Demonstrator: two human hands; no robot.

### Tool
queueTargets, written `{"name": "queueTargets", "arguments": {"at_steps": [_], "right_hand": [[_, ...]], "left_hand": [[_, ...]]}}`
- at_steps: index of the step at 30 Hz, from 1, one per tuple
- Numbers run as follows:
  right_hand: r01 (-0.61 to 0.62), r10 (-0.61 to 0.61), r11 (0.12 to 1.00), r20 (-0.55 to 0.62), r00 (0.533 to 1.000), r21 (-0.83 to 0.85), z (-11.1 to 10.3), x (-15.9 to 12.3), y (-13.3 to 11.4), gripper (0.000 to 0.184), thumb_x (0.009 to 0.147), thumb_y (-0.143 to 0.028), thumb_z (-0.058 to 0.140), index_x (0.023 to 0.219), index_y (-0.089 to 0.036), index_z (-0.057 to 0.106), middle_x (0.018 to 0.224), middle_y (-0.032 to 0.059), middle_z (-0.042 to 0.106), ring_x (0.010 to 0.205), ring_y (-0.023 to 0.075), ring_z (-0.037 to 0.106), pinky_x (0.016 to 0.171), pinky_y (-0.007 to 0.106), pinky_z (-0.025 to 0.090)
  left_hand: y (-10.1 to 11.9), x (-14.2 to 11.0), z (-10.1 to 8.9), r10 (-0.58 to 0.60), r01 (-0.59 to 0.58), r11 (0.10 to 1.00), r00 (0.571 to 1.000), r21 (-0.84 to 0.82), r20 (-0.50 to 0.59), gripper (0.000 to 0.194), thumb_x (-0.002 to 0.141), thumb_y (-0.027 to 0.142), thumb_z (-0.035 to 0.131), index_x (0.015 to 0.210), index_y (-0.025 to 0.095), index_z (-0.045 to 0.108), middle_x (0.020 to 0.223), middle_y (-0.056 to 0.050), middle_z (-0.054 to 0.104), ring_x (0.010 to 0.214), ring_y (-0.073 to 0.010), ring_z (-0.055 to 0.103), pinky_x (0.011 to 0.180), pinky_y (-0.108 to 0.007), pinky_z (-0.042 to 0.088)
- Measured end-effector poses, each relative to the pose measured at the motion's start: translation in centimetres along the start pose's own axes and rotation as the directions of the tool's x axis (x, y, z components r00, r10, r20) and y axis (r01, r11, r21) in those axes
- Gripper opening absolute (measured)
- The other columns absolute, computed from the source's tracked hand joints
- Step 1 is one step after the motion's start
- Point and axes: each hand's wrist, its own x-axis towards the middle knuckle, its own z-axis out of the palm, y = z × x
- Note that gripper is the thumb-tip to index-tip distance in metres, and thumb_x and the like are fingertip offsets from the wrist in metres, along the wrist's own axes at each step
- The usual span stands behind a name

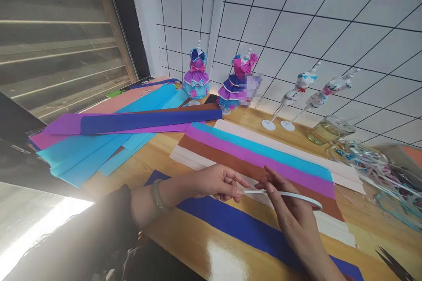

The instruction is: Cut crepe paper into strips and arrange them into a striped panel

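My left hand (217,182), with a green bangle on the wrist, pinches one end of a narrow white paper strip (286,195). My right hand (293,215) holds the same strip further along between thumb and fingers, and the strip curves out to the right. Both hands hover over stacked crepe paper sheets: white (343,173), brown (231,162), purple (263,160), cyan (263,149). A dark blue sheet (237,224) lies under my wrists on the wooden table (198,250).
More sheets lie at the left: cyan (92,158), purple and dark blue (148,120). Two dressed mini mannequins (197,77) (235,83) and two bare ones (293,94) (321,96) stand by the tiled wall. Glass jar (329,131), ribbon pile (369,164), scissors (394,265) at right.
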Motion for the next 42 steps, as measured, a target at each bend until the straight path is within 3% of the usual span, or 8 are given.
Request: {"name": "queueTargets", "arguments": {"at_steps": [6, 13, 18, 23, 29, 33, 37, 42], "right_hand": [[0.089, -0.091, 0.993, -0.033, 0.995, -0.076, -0.3, 0.1, -0.3, 0.038, 0.082, -0.037, 0.052, 0.116, -0.019, 0.053, 0.079, 0.0025, 0.056, 0.062, 0.0127, 0.055, 0.044, 0.02, 0.043], [0.18, -0.197, 0.975, -0.125, 0.972, -0.131, -0.2, 0.0, 0.7, 0.036, 0.087, -0.033, 0.043, 0.121, -0.023, 0.049, 0.09, 0.0052, 0.059, 0.083, 0.0184, 0.058, 0.07, 0.033, 0.048], [0.525, -0.591, 0.772, -0.1, 0.801, -0.358, -1.4, -0.2, 1.5, 0.056, 0.082, -0.015, 0.049, 0.134, -0.028, 0.034, 0.09, 0.0066, 0.057, 0.082, 0.0208, 0.055, 0.069, 0.038, 0.047], [0.714, -0.831, 0.493, -0.026, 0.556, -0.496, -3.2, -0.7, 0.6, 0.065, 0.078, -0.016, 0.057, 0.135, -0.034, 0.032, 0.082, 0.0032, 0.053, 0.077, 0.0208, 0.055, 0.073, 0.043, 0.047], [0.672, -0.786, 0.574, -0.086, 0.612, -0.468, -3.6, -1.4, 1.4, 0.067, 0.076, -0.035, 0.06, 0.135, -0.039, 0.028, 0.074, 0.0018, 0.056, 0.069, 0.0224, 0.054, 0.072, 0.046, 0.046], [0.684, -0.809, 0.545, -0.088, 0.582, -0.484, -3.7, -1.6, 2.0, 0.057, 0.071, -0.033, 0.066, 0.124, -0.035, 0.043, 0.076, 0.003, 0.054, 0.068, 0.0236, 0.054, 0.071, 0.047, 0.043], [0.678, -0.815, 0.524, -0.072, 0.576, -0.516, -4.1, -1.7, 1.4, 0.023, 0.068, -0.025, 0.068, 0.084, -0.03, 0.052, 0.08, 0.003, 0.053, 0.071, 0.0228, 0.053, 0.073, 0.047, 0.041], [0.66, -0.84, 0.482, -0.09, 0.535, -0.576, -4.2, -1.4, 0.3, 0.024, 0.067, -0.03, 0.068, 0.068, -0.029, 0.045, 0.07, -0.0001, 0.054, 0.063, 0.0194, 0.053, 0.064, 0.041, 0.043]], "left_hand": [[1.6, -0.9, -0.3, -0.039, 0.039, 0.999, 0.999, 0.024, -0.006, 0.033, 0.076, 0.035, 0.06, 0.102, 0.015, 0.061, 0.057, 0.008, 0.035, 0.043, -0.0018, 0.021, 0.042, -0.02, 0.015], [2.1, -1.4, 0.0, 0.167, -0.087, 0.891, 0.976, 0.446, -0.144, 0.037, 0.082, 0.041, 0.047, 0.107, 0.018, 0.061, 0.053, 0.006, 0.032, 0.046, -0.0051, 0.029, 0.043, -0.019, 0.023], [1.3, -1.7, 0.6, 0.606, -0.272, 0.357, 0.796, 0.894, 0.001, 0.028, 0.085, 0.033, 0.045, 0.099, 0.018, 0.065, 0.066, -0.003, 0.056, 0.061, -0.0104, 0.048, 0.059, -0.024, 0.037], [2.2, -3.4, 1.5, 0.616, -0.281, -0.033, 0.75, 0.959, 0.241, 0.023, 0.079, 0.019, 0.046, 0.086, 0.026, 0.066, 0.056, 0.0, 0.054, 0.047, -0.0099, 0.04, 0.043, -0.024, 0.028], [3.8, -3.9, 2.4, 0.548, -0.365, 0.051, 0.789, 0.93, 0.279, 0.024, 0.078, 0.018, 0.047, 0.059, 0.025, 0.06, 0.041, 0.002, 0.039, 0.037, -0.0088, 0.028, 0.033, -0.024, 0.018], [4.1, -3.8, 2.5, 0.465, -0.382, 0.059, 0.828, 0.922, 0.313, 0.032, 0.081, 0.016, 0.041, 0.056, 0.024, 0.058, 0.041, 0.002, 0.042, 0.036, -0.0088, 0.031, 0.031, -0.024, 0.017], [4.3, -3.8, 2.6, 0.498, -0.39, 0.017, 0.802, 0.921, 0.33, 0.033, 0.081, 0.014, 0.043, 0.053, 0.024, 0.058, 0.039, 0.003, 0.04, 0.035, -0.0076, 0.027, 0.03, -0.022, 0.015], [4.2, -3.8, 2.5, 0.544, -0.38, -0.054, 0.764, 0.924, 0.346, 0.027, 0.08, 0.017, 0.047, 0.062, 0.026, 0.064, 0.042, 0.003, 0.043, 0.036, -0.0074, 0.031, 0.031, -0.022, 0.018]]}}
